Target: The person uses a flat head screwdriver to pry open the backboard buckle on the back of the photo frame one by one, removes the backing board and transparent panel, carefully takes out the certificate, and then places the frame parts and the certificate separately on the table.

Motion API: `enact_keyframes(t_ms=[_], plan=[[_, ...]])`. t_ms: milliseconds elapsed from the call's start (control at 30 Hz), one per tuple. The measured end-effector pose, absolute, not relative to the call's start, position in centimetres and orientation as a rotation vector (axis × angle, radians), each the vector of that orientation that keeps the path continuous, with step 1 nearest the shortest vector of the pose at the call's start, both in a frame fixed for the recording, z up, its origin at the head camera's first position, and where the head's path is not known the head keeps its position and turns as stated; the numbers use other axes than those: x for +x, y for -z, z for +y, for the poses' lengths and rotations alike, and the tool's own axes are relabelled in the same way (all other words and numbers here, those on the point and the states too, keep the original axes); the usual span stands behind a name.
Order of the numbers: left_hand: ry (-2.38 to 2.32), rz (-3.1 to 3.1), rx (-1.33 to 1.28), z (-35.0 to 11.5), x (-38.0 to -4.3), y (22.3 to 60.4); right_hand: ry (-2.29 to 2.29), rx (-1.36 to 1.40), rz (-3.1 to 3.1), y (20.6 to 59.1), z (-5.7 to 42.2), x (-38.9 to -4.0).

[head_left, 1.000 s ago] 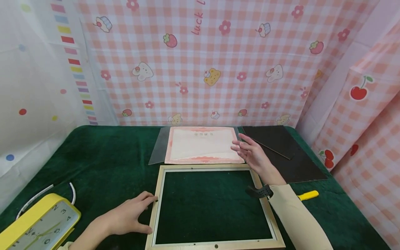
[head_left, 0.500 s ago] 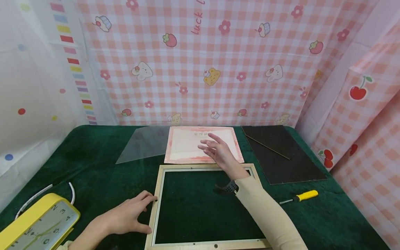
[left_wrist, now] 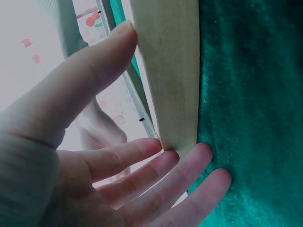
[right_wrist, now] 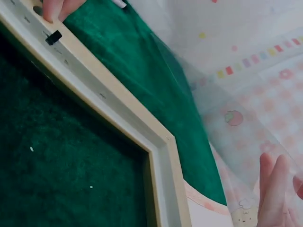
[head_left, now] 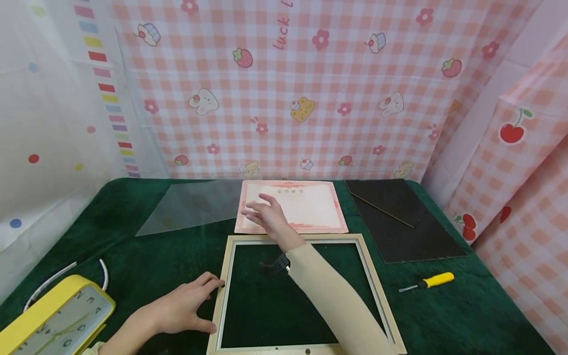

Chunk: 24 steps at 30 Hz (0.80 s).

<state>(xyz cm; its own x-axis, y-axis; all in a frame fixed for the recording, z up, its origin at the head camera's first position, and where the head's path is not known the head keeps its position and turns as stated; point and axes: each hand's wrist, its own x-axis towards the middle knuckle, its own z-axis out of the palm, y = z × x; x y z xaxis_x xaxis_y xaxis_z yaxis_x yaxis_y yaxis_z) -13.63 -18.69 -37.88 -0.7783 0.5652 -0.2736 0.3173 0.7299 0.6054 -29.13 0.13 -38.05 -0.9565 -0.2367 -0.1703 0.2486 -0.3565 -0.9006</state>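
Note:
A light wooden picture frame (head_left: 225, 291) lies on the green cloth in front of me. My left hand (head_left: 177, 305) rests against its left side, thumb and fingertips spread apart on the wood. In the left wrist view, the thumb (left_wrist: 104, 56) lies at the frame's upper edge and the fingers are splayed. My right hand (head_left: 270, 217) reaches over the frame's far side and pinches a clear plastic sheet (head_left: 191, 207), which extends leftward. Behind the frame lies a certificate (head_left: 301, 209) with a pink border, partly covered by the right hand. The right forearm crosses the frame opening.
A black board (head_left: 395, 231) lies at the back right with a thin rod (head_left: 381, 209) on it. Nearer sits a screwdriver (head_left: 437, 279) with a yellow handle. A yellow clock (head_left: 66, 315) stands at the front left. Patterned curtains (head_left: 284, 74) surround the table.
My right hand has moved left across the certificate, and the clear sheet has slid left with it. The screwdriver, earlier partly covered by the right arm, is in full view. The left hand stays put.

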Motion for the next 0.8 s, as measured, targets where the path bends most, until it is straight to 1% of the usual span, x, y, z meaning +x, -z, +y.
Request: enact_keyframes(t_ms=[267, 533, 800], plan=[[-0.74, 2.494, 0.672, -18.5, -13.6, 37.9, 2.186, -0.061, 1.717, 38.3, -2.0, -28.9], [-0.723, 2.504, 0.677, -18.6, -13.6, 38.0, 2.167, 0.01, 1.887, 38.9, -3.7, -28.5], [-0.72, 2.5, 0.682, -18.6, -13.7, 37.8, 2.128, -0.036, 1.926, 38.6, -5.1, -28.4]])
